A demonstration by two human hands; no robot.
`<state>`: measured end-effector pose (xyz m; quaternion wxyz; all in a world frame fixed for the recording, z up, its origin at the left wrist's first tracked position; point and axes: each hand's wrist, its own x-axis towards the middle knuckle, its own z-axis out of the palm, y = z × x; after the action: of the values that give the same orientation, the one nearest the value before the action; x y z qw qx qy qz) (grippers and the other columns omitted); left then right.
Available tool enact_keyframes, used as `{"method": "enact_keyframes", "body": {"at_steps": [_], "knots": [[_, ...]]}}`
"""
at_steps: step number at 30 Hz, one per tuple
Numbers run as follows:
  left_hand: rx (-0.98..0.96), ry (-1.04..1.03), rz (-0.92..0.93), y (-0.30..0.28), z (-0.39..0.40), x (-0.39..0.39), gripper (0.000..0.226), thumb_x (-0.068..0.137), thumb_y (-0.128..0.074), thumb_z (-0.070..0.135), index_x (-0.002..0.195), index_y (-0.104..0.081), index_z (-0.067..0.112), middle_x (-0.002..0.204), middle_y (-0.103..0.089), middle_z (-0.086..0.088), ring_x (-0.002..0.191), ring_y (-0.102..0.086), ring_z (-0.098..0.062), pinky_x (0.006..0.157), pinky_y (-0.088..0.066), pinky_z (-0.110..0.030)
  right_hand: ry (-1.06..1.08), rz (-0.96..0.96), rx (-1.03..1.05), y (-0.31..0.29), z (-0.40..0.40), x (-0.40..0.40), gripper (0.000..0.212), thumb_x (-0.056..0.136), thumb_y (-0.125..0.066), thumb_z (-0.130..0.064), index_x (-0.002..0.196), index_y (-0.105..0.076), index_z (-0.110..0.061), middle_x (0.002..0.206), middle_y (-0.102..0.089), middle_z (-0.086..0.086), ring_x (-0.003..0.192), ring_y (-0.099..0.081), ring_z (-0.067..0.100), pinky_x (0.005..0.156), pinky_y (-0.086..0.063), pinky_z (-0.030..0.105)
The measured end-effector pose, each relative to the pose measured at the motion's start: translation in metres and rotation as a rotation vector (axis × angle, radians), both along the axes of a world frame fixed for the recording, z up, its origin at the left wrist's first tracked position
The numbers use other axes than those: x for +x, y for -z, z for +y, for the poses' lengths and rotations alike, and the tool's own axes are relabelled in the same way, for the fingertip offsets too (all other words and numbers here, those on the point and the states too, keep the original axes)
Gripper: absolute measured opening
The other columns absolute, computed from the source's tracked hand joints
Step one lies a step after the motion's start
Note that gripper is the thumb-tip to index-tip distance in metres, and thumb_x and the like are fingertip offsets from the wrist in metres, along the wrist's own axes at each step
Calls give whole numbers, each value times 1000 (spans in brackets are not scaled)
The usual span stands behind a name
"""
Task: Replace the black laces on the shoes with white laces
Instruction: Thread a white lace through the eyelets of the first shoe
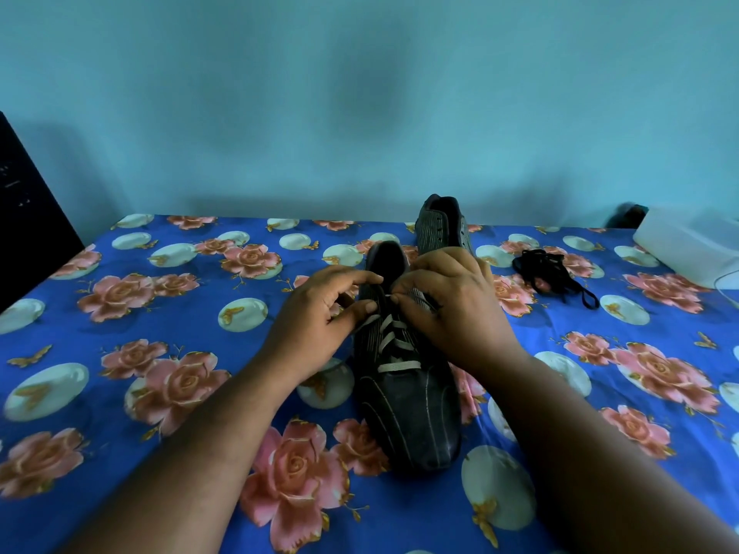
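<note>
At the centre of the frame, a dark shoe (404, 393) lies on the flowered tabletop (160, 313), already partly threaded with a white lace (394, 333). Left hand (320, 313) pinches one lace end; right hand (452, 309) pinches the lace near the top eyelets. Behind it stands the second shoe (442, 225), and the black laces (552, 273) lie at the right.

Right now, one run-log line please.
near shoe: white lace partly threaded | both hands at top eyelets | far shoe: unlaced | black laces: aside
</note>
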<state>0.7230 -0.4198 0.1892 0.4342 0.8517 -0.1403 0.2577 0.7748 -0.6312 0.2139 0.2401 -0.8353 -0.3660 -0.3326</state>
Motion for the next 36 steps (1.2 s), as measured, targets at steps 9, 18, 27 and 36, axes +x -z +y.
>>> {"method": "enact_keyframes", "body": {"at_steps": [9,18,27,36], "knots": [[-17,6,-1,1,0,-3,37,89,-71,33,126,-68,33,109,-66,16,99,-65,-13,79,-59,-43,-87,337,141,12,10,1,9,84,-67,-39,91,-73,-38,99,-55,-20,115,-41,9,95,-37,47],[-62,-55,-100,0,-1,-5,26,82,-75,36,107,-76,28,108,-77,7,105,-72,-10,87,-59,-48,-167,469,206,12,12,4,10,83,-70,-40,89,-71,-48,104,-55,-25,117,-43,12,104,-39,49],[-237,0,172,-6,2,-10,4,95,-69,27,98,-72,25,101,-76,6,98,-71,-12,88,-59,-48,-294,455,130,12,-13,18,39,99,-46,-9,129,-68,-21,128,-59,-5,130,-49,16,113,-37,41],[-1021,-118,216,-26,23,-6,14,107,-43,15,102,-53,8,114,-74,-16,85,-76,-32,61,-63,-37,-337,502,155,8,-24,23,47,95,-42,6,124,-70,-18,129,-61,-8,130,-52,10,109,-39,23]]}}
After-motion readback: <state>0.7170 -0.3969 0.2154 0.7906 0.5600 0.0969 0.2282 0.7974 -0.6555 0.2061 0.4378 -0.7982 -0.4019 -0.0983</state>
